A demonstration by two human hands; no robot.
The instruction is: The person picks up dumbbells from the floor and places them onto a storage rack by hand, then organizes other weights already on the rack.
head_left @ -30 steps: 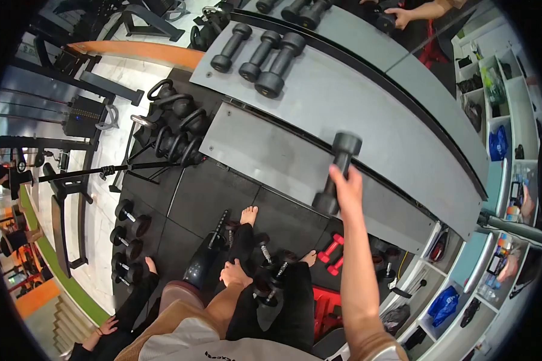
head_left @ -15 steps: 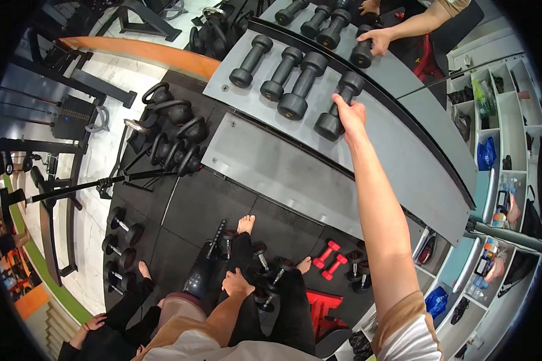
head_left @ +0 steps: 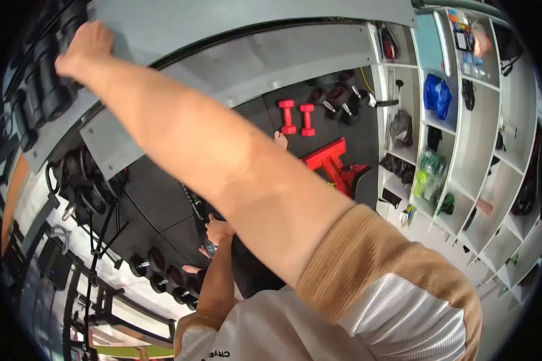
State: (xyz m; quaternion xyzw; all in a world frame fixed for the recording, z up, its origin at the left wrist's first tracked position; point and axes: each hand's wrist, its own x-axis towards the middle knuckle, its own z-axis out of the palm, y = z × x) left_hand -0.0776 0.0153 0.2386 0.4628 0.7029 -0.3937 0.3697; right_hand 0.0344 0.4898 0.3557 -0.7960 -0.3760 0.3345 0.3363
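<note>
My right arm stretches across the view to the upper left. There my right hand (head_left: 89, 45) is closed around a black dumbbell (head_left: 73, 23) on the grey rack (head_left: 138, 30); the handle is mostly hidden behind the fingers. Close beside it on the same shelf lie several more black dumbbells (head_left: 49, 90). Low in the middle, my left hand (head_left: 220, 230) rests on my dark-trousered leg with its fingers laid over it, partly hidden by my right arm.
Two red dumbbells (head_left: 288, 117) lie on the dark floor by several chrome-handled dumbbells (head_left: 342, 105). A red metal stand (head_left: 328, 159) is nearby. White cubby shelves (head_left: 457, 174) hold bags on the right. Kettlebells (head_left: 84, 177) and more dumbbells (head_left: 156, 265) are at left.
The view has turned right, so the rack and dumbbells now sit at the upper left and the cubbies show more. My right hand stays at the dumbbell; my left hand stays on my leg.
</note>
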